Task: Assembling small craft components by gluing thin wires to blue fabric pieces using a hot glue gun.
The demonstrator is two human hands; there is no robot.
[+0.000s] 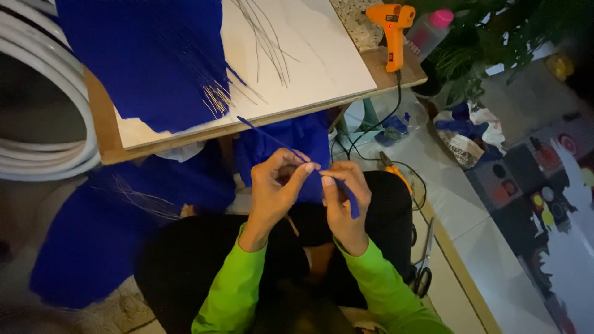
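Both hands work over the lap, close together, near the middle of the scene. Left hand (275, 188) has its fingers (304, 170) pinched closed on a thin blue strip (272, 137); the strip runs from that pinch up and to the left toward the near edge of the counter (108, 133). Right hand (344, 204) sits just right of the left, fingers curled shut around a short blue strip end (352, 204) that hangs down past the thumb. Whether the two blue pieces are one length, cannot tell. Strip looks narrow, flat, deep blue, slightly stiff along its straight run. On the counter, far left: a large blue fabric sheet (142, 55) with pale thin stalks (216, 99) at its edge, lying on a white board (309, 55). Far right on the counter: an orange glue gun (393, 31), upright. More blue fabric (99, 235) drapes on the left beside the knee. Scissors (425, 266) lie on the floor to the right. Sleeves bright green.
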